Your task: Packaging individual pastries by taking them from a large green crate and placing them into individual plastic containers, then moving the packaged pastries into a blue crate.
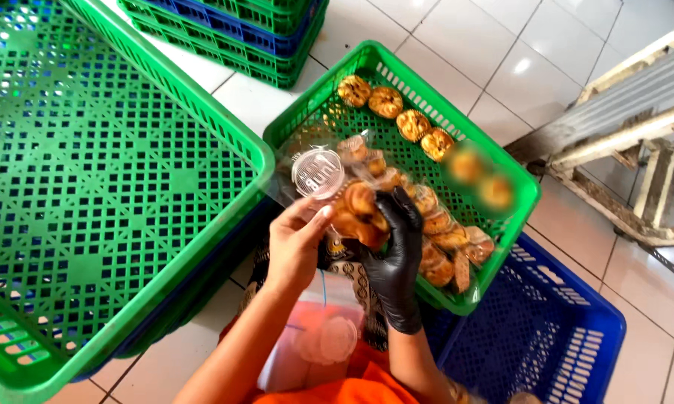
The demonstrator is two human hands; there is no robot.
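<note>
My bare left hand [296, 243] grips the edge of a clear plastic bag [318, 172] with a round white label. My right hand [395, 258], in a black glove, holds a golden-brown pastry [359, 209] at the bag's mouth. Both hands hover over the near corner of a green slatted crate [367, 63]. In that crate lie a row of round pastries [397, 116] along the far side and several more pastries [442, 243] piled near my right hand.
A large green crate [105, 187] stands at the left on a blue one. More green and blue crates [240, 34] are stacked at the top. A blue crate [546, 337] sits lower right. A wooden frame [636, 127] stands at the right on white floor tiles.
</note>
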